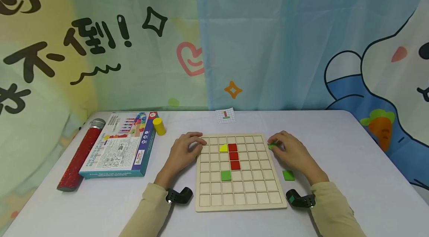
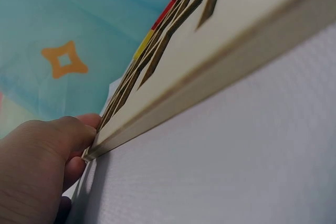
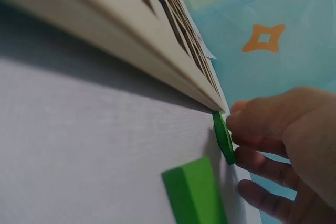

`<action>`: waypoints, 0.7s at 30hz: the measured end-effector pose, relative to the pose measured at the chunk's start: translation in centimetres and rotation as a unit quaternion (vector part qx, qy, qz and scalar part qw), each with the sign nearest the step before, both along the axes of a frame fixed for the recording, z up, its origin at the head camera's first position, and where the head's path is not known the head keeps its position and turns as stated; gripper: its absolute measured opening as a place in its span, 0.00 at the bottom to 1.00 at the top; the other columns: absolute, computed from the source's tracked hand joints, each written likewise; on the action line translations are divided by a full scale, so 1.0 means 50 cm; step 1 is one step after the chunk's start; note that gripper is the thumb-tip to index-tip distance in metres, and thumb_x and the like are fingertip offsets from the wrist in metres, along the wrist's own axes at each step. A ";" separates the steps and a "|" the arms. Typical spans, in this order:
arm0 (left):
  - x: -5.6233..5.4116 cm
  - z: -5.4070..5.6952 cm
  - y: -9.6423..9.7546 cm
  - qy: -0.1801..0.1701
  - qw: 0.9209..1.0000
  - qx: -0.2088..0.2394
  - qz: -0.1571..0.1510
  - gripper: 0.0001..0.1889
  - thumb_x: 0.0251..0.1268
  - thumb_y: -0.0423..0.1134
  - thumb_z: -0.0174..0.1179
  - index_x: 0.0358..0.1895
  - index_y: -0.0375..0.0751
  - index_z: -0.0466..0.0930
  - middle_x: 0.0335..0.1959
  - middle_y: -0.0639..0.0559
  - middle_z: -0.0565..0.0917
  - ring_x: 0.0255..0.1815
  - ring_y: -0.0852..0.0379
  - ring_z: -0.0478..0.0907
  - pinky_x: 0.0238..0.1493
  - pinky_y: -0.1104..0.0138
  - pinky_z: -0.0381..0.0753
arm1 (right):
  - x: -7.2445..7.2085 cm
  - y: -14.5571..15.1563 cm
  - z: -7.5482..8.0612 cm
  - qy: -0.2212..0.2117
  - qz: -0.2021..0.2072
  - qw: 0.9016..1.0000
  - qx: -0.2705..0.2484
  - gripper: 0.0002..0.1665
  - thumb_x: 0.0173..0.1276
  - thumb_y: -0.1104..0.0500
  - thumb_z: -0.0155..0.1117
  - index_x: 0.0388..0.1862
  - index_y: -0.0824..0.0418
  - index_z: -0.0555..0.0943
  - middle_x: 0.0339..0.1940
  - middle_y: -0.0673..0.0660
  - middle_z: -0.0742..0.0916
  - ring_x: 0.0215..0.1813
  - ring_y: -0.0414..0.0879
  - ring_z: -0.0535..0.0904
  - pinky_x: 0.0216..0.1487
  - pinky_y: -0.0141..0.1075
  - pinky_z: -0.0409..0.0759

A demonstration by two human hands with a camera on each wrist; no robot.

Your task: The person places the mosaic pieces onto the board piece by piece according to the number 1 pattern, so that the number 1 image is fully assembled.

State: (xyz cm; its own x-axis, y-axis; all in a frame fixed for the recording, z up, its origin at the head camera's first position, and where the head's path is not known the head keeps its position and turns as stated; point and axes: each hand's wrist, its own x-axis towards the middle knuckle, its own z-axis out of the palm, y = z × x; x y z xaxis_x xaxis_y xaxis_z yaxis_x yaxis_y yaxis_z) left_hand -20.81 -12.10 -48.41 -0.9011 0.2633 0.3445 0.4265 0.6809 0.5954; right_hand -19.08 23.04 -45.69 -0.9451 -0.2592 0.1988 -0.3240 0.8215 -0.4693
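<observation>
Your right hand [image 1: 293,153] pinches a green tile [image 3: 224,139], probably light, stiff, best held edgewise; your left hand [image 1: 181,155] grips the wooden grid board [image 1: 248,176].

Desk [image 1: 362,158] white-covered. At its left, a box [image 1: 112,149] lying flat, printed face up, teal near edge. Red tube [image 1: 79,160], silvery at far end, lying along box's left side. Yellow cylinder [image 1: 159,126] by box's far right corner. Backdrop [image 1: 261,43] behind: black lettering [image 1: 28,68], pink heart, orange star [image 1: 233,84], white cartoon animal [image 1: 399,84], carrot [image 1: 380,134].
</observation>
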 end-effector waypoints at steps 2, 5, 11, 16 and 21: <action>0.001 0.001 0.000 -0.001 1.000 0.000 0.000 0.07 0.61 0.37 0.60 0.39 0.53 0.85 0.56 0.54 0.81 0.56 0.50 0.76 0.53 0.53 0.68 | 0.001 0.000 0.001 -0.007 0.001 1.000 0.002 0.09 0.63 0.63 0.61 0.43 0.59 0.81 0.43 0.56 0.82 0.44 0.49 0.77 0.43 0.44 0.73; 0.001 0.001 0.001 -0.002 1.000 0.003 0.000 0.07 0.61 0.37 0.60 0.39 0.53 0.85 0.56 0.54 0.81 0.56 0.49 0.76 0.53 0.53 0.68 | 0.002 0.000 0.002 -0.014 0.004 1.000 0.007 0.09 0.63 0.62 0.62 0.43 0.59 0.81 0.43 0.56 0.81 0.44 0.49 0.77 0.44 0.45 0.73; 0.003 0.002 0.001 -0.004 1.000 0.005 0.001 0.07 0.61 0.37 0.60 0.39 0.53 0.85 0.55 0.54 0.81 0.56 0.49 0.76 0.53 0.53 0.68 | 0.000 0.002 0.001 -0.016 -0.003 1.000 0.010 0.09 0.62 0.64 0.63 0.42 0.60 0.80 0.44 0.58 0.81 0.44 0.50 0.78 0.45 0.47 0.74; 0.001 0.000 0.000 -0.003 1.000 0.005 0.000 0.07 0.61 0.37 0.60 0.39 0.54 0.85 0.56 0.54 0.81 0.55 0.50 0.76 0.52 0.53 0.68 | 0.000 0.004 0.004 -0.016 -0.009 1.000 0.006 0.10 0.61 0.64 0.62 0.42 0.60 0.80 0.44 0.58 0.81 0.42 0.50 0.77 0.42 0.44 0.73; 0.001 -0.001 -0.001 -0.002 1.000 0.003 -0.001 0.07 0.61 0.37 0.60 0.39 0.54 0.85 0.56 0.54 0.81 0.55 0.50 0.76 0.51 0.54 0.68 | 0.003 0.002 0.009 -0.012 -0.001 1.000 -0.011 0.10 0.62 0.63 0.62 0.43 0.60 0.80 0.45 0.58 0.81 0.44 0.51 0.78 0.40 0.42 0.73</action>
